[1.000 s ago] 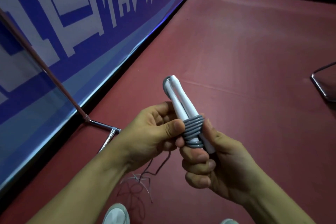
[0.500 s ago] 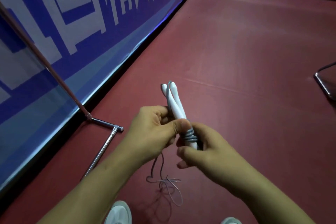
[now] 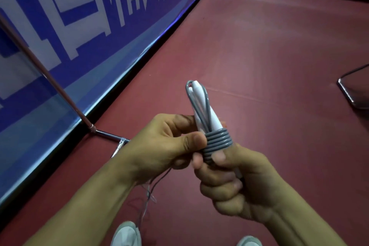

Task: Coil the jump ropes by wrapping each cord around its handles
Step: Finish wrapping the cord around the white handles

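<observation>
Two white handles (image 3: 212,121) are held side by side in front of the person, well above the red floor (image 3: 259,50), with their tips pointing up and away. A grey cord (image 3: 200,112) is wound round them about halfway along. It forms a tight coil (image 3: 218,142) of several turns that lie touching one another. Above the coil, the same cord runs up along the handles and bends over their far tips.

The left hand (image 3: 165,142) grips the bundle from the left. Its thumb presses flat against the left side of the coil and its fingers are curled behind the handles. The right hand (image 3: 241,183) is wrapped round the lower part of the handles, fingers curled, with its thumb resting on the lowest turns of the coil. The near ends of the handles are mostly hidden inside this hand.

Below the hands a thin loose strand (image 3: 148,199) hangs down and lies in a slack tangle on the floor. It lies just ahead of the left white shoe (image 3: 126,233). Where the strand meets the hands is hidden, so I cannot tell whether it is the tail of the same cord. The toe of the right shoe (image 3: 249,241) shows at the bottom edge.

A blue banner (image 3: 103,50) with large white characters runs along the left edge of the floor. A metal pole (image 3: 50,78) leans in front of it, and its chrome foot (image 3: 108,136) rests on the floor just behind the left wrist.

At the right edge a dark object with a metal rim (image 3: 348,96) lies on the floor, cut off by the frame. I cannot tell what it is or whether it holds anything.
</observation>
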The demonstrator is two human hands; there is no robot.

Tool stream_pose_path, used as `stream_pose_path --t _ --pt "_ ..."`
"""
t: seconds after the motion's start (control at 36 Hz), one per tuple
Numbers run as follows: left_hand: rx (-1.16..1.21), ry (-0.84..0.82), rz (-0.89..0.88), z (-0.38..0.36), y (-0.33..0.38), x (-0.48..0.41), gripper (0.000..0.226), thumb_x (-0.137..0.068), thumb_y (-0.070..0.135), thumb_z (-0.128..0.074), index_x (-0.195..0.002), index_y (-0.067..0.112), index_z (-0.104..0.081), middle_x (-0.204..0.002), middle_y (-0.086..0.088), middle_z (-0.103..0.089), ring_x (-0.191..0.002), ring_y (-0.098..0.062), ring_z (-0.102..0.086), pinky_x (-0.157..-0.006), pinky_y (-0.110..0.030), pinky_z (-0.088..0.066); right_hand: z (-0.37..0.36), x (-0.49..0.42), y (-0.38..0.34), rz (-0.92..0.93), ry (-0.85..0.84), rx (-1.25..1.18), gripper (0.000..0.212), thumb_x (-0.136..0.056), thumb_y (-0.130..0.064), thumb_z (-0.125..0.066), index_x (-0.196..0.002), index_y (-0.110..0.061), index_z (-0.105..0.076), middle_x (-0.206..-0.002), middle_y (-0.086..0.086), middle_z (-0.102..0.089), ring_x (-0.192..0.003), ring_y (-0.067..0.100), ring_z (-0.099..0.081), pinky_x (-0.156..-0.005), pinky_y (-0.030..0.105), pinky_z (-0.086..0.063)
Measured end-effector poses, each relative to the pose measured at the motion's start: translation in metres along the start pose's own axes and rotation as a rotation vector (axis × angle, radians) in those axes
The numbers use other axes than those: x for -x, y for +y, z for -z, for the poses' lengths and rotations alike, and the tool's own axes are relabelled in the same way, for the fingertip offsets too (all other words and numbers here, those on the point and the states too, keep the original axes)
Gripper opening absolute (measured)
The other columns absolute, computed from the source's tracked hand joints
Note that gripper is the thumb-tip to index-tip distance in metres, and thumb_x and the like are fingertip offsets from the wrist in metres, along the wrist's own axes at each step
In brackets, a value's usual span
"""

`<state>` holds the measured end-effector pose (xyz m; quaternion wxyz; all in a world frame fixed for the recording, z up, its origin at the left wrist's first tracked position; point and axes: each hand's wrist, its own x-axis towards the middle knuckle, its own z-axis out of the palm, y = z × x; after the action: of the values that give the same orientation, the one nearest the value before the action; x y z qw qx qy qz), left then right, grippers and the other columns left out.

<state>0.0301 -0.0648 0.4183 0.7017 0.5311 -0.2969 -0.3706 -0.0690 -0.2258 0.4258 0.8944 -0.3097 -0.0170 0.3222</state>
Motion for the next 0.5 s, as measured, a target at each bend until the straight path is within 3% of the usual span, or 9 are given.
stream_pose_path --t 0.06,0.14,0.22,0.31,0.39,0.44,0.5 --pt "0.026 -0.009 -0.01 -0.001 0.001 -0.001 0.052 -0.077 0.026 -0.073 -0.116 -0.008 -0.067 -0.068 -0.026 -0.06 -0.046 -0.01 -0.039 -0.043 -0.017 -0.03 0.006 -0.001 0.002 -0.055 -0.116 -0.101 0.024 -0.093 -0.022 -0.058 -0.11 -0.005 -0.062 -0.065 -0.006 -0.032 -0.05 0.004 -0.026 -0.04 0.012 -0.024" --pt "0.001 0.027 -0.027 -0.002 -0.004 -0.001 0.031 -0.085 0.019 -0.068 -0.104 -0.006 -0.07 -0.059 -0.011 -0.063 -0.045 -0.011 -0.041 -0.043 -0.016 -0.031 0.014 -0.005 0.004 -0.097 -0.19 -0.229 0.029 -0.092 -0.022 -0.057 -0.11 0.0 -0.058 -0.063 -0.002 -0.036 -0.049 0.006 -0.03 -0.035 0.014 -0.021" --pt "-0.057 0.134 -0.026 -0.002 -0.009 0.001 0.025 -0.088 0.018 -0.064 -0.1 -0.003 -0.071 -0.058 -0.005 -0.061 -0.045 -0.009 -0.041 -0.045 -0.016 -0.033 0.021 -0.008 0.005 -0.098 -0.134 -0.254 0.036 -0.096 -0.026 -0.055 -0.115 0.005 -0.06 -0.067 0.004 -0.049 -0.05 0.01 -0.038 -0.037 0.018 -0.041" --pt "-0.094 0.263 -0.024 0.0 -0.011 0.003 0.02 -0.085 0.019 -0.073 -0.093 0.001 -0.075 -0.061 -0.013 -0.051 -0.045 -0.011 -0.038 -0.044 -0.021 -0.03 0.011 -0.009 0.002 -0.057 0.246 0.017 0.035 -0.088 -0.027 -0.067 -0.106 0.002 -0.072 -0.075 0.013 -0.062 -0.058 0.019 -0.061 -0.052 0.032 -0.059" --pt "-0.137 0.413 0.003 0.001 -0.014 0.003 0.008 -0.084 0.012 -0.075 -0.084 0.005 -0.077 -0.056 -0.01 -0.034 -0.043 -0.013 -0.027 -0.043 -0.021 -0.023 0.01 -0.009 0.003 0.138 0.727 0.446 0.043 -0.08 -0.016 -0.084 -0.112 0.002 -0.061 -0.099 0.019 -0.07 -0.084 0.029 -0.07 -0.075 0.051 -0.063" --pt "-0.186 0.472 0.023 -0.002 -0.018 0.001 0.005 -0.088 0.004 -0.072 -0.086 0.004 -0.077 -0.048 -0.007 -0.036 -0.04 -0.012 -0.029 -0.041 -0.019 -0.026 0.006 -0.012 0.008 0.22 0.881 0.849 0.048 -0.076 -0.019 -0.086 -0.113 -0.016 -0.054 -0.106 0.006 -0.071 -0.087 0.014 -0.068 -0.079 0.042 -0.062" --pt "-0.29 0.49 0.022 -0.009 -0.022 -0.002 0.006 -0.087 0.003 -0.074 -0.087 0.007 -0.078 -0.044 -0.003 -0.047 -0.039 -0.01 -0.038 -0.042 -0.018 -0.032 0.0 -0.019 0.018 0.211 0.943 1.149 0.053 -0.073 -0.025 -0.085 -0.106 -0.028 -0.043 -0.094 -0.005 -0.067 -0.069 -0.001 -0.058 -0.065 0.025 -0.056"
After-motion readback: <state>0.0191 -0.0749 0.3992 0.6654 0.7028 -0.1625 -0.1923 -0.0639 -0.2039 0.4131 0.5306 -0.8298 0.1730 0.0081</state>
